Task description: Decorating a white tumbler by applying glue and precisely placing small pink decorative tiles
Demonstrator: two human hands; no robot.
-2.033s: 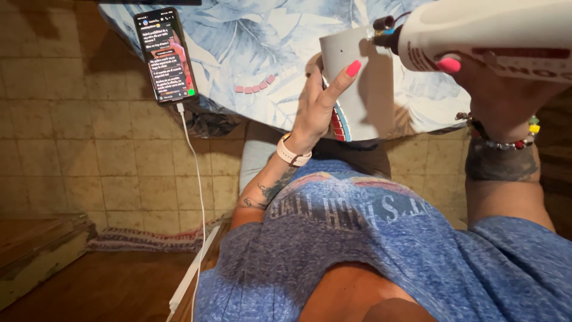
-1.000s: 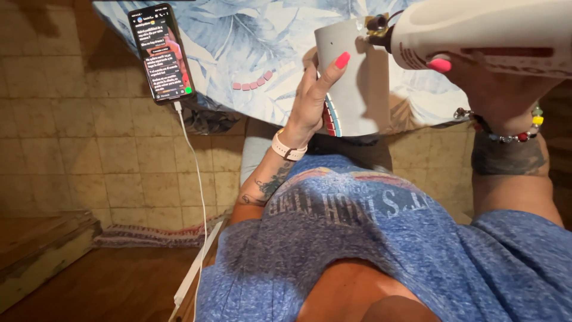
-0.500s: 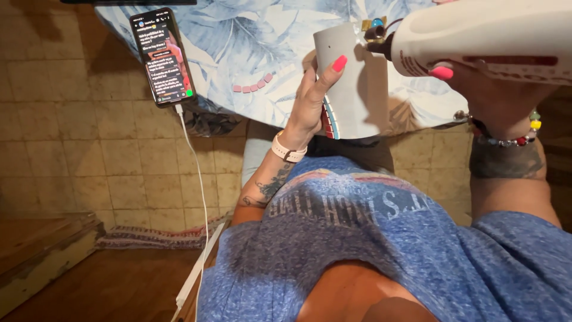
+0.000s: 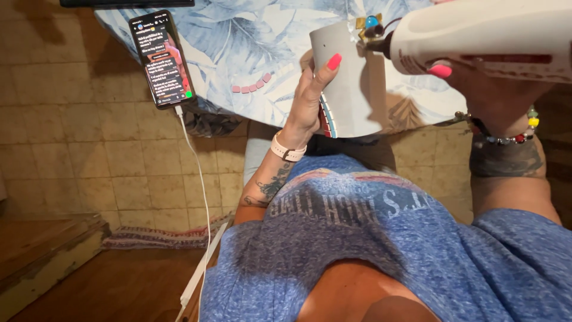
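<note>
Head view: my left hand (image 4: 310, 101) clasps the grey cup (image 4: 348, 83) above the floral tablecloth (image 4: 238, 53); my right hand (image 4: 482, 89) grips the white rotary tool (image 4: 482, 36), tip touching the cup's rim

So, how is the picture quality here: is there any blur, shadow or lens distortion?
Head view: sharp in the middle, where the left hand holds the grey cup; the white rotary tool in the right hand casts a shadow on the cup; floor corners dim; wide-angle lens stretches the edges; phone screen bright, no glare.
</note>
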